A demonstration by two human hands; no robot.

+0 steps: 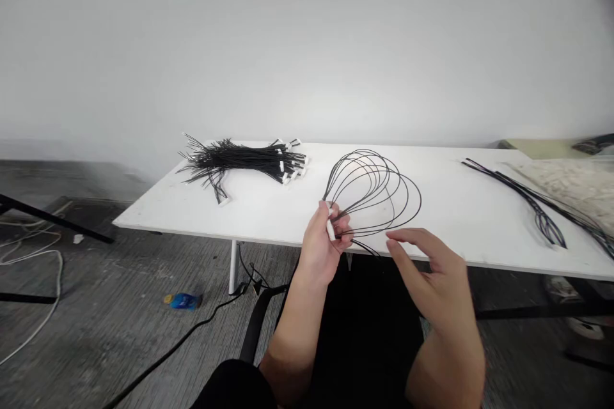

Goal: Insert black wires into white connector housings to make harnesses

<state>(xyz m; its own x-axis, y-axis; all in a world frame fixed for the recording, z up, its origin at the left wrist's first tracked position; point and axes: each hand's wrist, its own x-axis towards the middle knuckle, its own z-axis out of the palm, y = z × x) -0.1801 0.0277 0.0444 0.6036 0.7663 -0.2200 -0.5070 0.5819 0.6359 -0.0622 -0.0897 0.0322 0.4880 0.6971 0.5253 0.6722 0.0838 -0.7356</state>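
Observation:
My left hand (323,246) is closed around a black wire harness (369,169) at its white connectors (330,229), above the table's front edge. The harness's thin wires fan out in wide loops up and to the right. A few wire ends (367,247) stick out below the loops. Just right of the loops is my right hand (436,275), thumb and index fingertips pinched close together near the lowest wires. Whether a thin wire sits between those tips cannot be made out. Its other fingers are mostly hidden behind the hand.
A pile of black wire harnesses (244,156) with white connectors lies on the left of the white table (268,211). More harnesses (522,195) lie at right, beside a clear bag of pale pieces (575,185). A blue bottle (183,301) and cables (182,339) are on the floor.

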